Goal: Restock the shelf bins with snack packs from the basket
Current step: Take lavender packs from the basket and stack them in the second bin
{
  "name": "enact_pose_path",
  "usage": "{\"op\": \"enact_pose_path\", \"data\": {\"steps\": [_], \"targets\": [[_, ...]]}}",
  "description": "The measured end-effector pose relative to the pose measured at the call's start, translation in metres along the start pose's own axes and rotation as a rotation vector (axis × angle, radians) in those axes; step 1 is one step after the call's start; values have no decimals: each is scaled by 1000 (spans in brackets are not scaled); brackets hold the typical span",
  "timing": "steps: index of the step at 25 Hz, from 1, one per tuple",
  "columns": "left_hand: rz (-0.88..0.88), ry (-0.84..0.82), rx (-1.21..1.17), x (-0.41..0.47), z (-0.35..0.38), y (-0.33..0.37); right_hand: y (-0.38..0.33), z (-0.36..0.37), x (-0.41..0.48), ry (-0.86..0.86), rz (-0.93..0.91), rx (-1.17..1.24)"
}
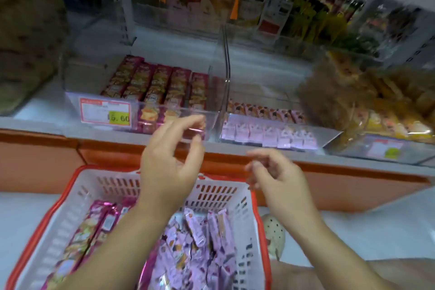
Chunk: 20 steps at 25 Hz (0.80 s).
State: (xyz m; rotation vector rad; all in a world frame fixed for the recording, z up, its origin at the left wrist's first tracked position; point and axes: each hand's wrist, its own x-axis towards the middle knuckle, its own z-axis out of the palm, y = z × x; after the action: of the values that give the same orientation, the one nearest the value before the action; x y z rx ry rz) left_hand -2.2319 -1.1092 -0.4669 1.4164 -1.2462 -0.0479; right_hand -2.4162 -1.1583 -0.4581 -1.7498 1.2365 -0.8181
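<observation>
Basket (70, 186), white w/ red rim, sits low in front, below the shelf (35, 122). Two sorts of snack packs lie in it. Maroon packs (94, 231) lie along its left side, long axis running from near-left up to far-right, roughly parallel to each other. Lilac packs (200, 242) are heaped in the middle and right, long axes pointing every which way.

Left hand (169, 165) is raised over the basket's far wall, w/ fingertips up at the front lip of the left bin (75, 101). Fingers are relaxed and apart, w/ a gap btw. thumb and forefinger, and nothing is seen in it. Right hand (277, 176) hangs to the right, past the basket's far right corner and lower than the left. Its fingers are loosely curled and empty as far as the blur allows.

The left bin is clear plastic and holds shelved maroon packs (153, 85) side by side, long axes front-to-back, ends toward the camera. It carries a price tag (106, 113) reading "5.60". The middle bin (329, 133) has shelved lilac packs (266, 134) in a row across its front. The right bin (353, 148) has yellow-orange packs (388, 113), too blurred for detail.

A cream shoe (274, 231) w/ holes shows on the floor, right of the basket.
</observation>
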Motion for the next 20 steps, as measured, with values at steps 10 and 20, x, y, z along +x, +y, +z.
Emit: {"op": "enact_pose_path", "data": {"steps": [10,20], "targets": [[-1004,-775,216,-208,-21,-105,156,115,-76,-939,499,-694],[-1093,-949,183,-214,-18,-83,152,108,-116,-915,319,-728]]}}
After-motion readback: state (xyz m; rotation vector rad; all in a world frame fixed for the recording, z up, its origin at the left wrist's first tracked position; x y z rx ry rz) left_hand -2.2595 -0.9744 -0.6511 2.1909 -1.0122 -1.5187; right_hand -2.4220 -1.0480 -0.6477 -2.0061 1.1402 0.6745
